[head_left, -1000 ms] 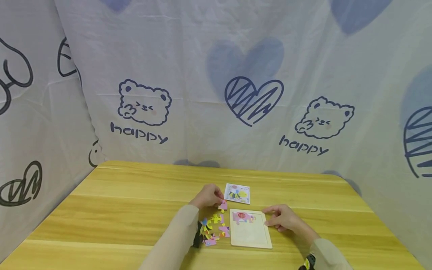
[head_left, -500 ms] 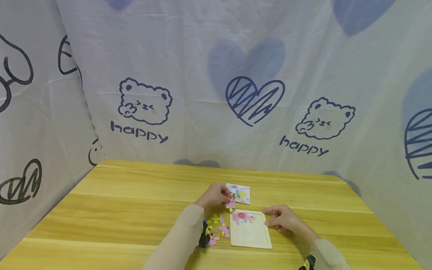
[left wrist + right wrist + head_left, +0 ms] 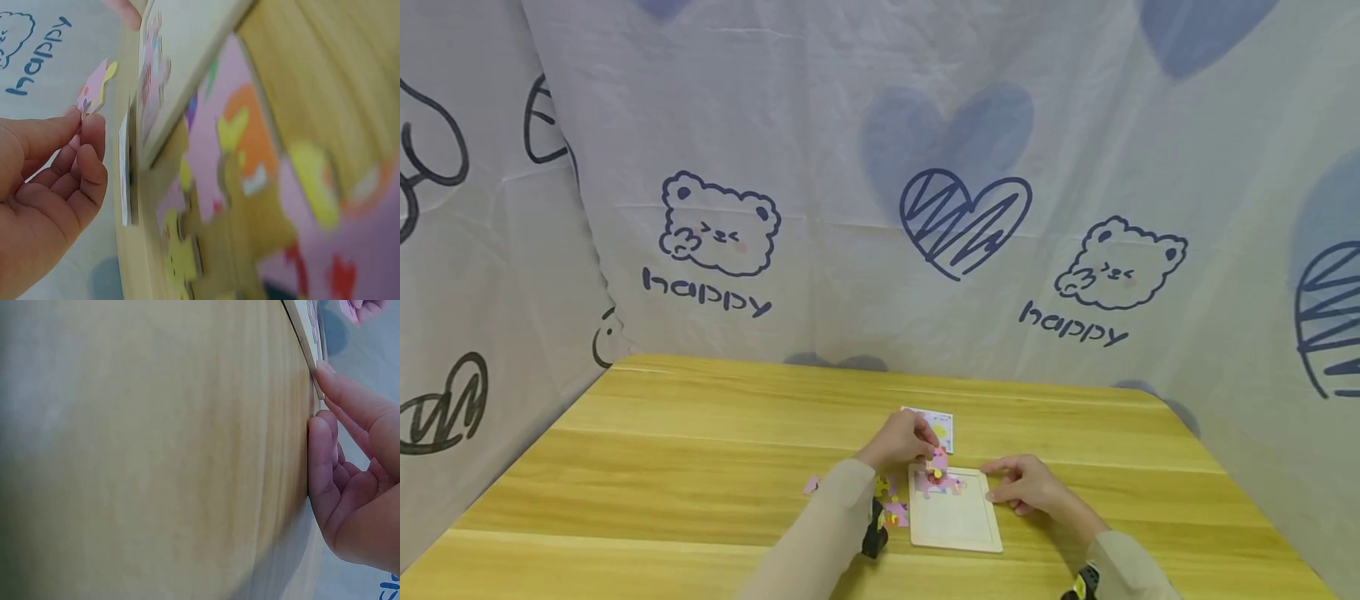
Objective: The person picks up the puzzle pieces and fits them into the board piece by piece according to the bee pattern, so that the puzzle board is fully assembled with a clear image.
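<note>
My left hand point(image 3: 904, 440) pinches a pink puzzle piece point(image 3: 937, 458) with a yellow tab between thumb and forefinger. The piece is raised over the upper part of the wooden puzzle board point(image 3: 955, 525); in the left wrist view the held piece point(image 3: 94, 86) stands tilted. Joined pink pieces point(image 3: 951, 484) lie along the board's top edge, partly hidden by the held one. At the board's upper right, my right hand point(image 3: 1033, 485) touches the rim with extended forefinger and thumb point(image 3: 331, 378); its other fingers curl against the table.
Loose puzzle pieces point(image 3: 895, 510) lie left of the board, partly behind the left sleeve. One pink piece point(image 3: 811, 484) shows beyond that forearm. A picture card point(image 3: 943, 427) lies behind the board, half covered by the left hand. A printed cloth point(image 3: 850, 250) hangs behind the table.
My left hand has carried the pink puzzle piece rightward, from beside the picture card to above the board's top. The right hand and the board have stayed in place.
</note>
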Motion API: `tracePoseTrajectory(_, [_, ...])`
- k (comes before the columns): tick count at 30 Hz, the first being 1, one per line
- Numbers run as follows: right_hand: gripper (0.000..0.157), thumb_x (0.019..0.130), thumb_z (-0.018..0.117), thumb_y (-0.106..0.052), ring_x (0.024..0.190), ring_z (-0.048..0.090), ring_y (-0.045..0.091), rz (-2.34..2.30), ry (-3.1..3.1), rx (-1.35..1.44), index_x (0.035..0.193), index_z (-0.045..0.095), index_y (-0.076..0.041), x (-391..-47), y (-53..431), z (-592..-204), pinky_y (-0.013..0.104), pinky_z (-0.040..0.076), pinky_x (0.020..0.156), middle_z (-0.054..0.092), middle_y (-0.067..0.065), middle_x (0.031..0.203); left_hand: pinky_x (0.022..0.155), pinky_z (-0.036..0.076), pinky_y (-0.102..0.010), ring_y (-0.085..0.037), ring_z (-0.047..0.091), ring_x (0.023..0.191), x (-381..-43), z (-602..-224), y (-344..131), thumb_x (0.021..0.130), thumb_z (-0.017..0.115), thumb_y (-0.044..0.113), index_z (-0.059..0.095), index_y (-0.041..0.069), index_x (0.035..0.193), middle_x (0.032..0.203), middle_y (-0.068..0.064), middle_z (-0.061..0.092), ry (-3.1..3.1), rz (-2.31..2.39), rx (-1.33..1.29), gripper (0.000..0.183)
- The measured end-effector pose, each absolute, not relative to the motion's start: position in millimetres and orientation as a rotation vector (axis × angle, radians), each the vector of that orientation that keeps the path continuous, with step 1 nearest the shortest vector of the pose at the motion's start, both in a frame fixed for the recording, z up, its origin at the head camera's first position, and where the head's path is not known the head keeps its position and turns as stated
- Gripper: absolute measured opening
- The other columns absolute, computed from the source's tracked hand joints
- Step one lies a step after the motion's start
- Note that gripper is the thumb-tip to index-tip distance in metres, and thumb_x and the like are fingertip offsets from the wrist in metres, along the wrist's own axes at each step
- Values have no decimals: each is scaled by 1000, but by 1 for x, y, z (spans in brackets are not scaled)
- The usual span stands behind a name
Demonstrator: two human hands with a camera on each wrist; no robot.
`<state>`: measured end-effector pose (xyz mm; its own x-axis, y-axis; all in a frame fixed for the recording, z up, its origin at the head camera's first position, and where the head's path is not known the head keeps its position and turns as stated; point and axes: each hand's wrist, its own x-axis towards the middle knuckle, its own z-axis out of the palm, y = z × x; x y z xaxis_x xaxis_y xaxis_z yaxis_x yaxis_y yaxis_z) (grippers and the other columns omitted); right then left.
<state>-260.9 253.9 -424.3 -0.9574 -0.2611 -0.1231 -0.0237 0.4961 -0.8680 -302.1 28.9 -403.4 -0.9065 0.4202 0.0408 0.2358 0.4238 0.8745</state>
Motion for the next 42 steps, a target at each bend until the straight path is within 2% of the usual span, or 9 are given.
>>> tracePoseTrajectory(9, [45, 72, 73, -5, 43, 41, 7, -1452, 2481, -251, 111, 56, 8, -262, 254, -426, 17, 35, 39, 44, -1, 56, 44, 43, -20, -11, 50, 45, -295, -403, 46, 78, 62, -9, 64, -6, 72, 58, -9, 59, 2412, 1538, 544, 7])
tracePoseTrajectory(14, [45, 72, 73, -6, 44, 41, 7, -1447, 2489, -249, 111, 57, 8, -263, 254, -429, 18, 35, 39, 45, -1, 56, 45, 45, -22, -10, 51, 45, -293, -405, 54, 76, 65, -7, 68, -4, 73, 58, -7, 61, 2457, 1501, 537, 6])
tracePoseTrajectory(21, [45, 71, 73, -6, 44, 41, 7, -1446, 2493, -236, 111, 57, 8, -262, 255, -429, 18, 35, 39, 45, -1, 56, 41, 41, -19, -8, 46, 42, -291, -406, 64, 75, 64, -9, 68, -5, 72, 56, -9, 61, 2464, 1502, 588, 7])
tracePoseTrajectory(30, [45, 71, 74, -6, 43, 40, 7, -1431, 2505, -208, 112, 58, 6, -263, 255, -426, 18, 35, 39, 44, -1, 55, 36, 32, -18, -9, 40, 38, -286, -406, 73, 76, 60, -10, 67, -2, 72, 49, -5, 54, 2481, 1450, 505, 11])
tracePoseTrajectory(42, [50, 69, 76, -8, 45, 40, 7, -1385, 2513, -236, 113, 57, 6, -262, 256, -423, 17, 34, 39, 45, -1, 57, 34, 29, -15, -7, 38, 36, -290, -414, 77, 74, 62, -11, 67, -1, 70, 47, -2, 53, 2591, 1407, 525, 11])
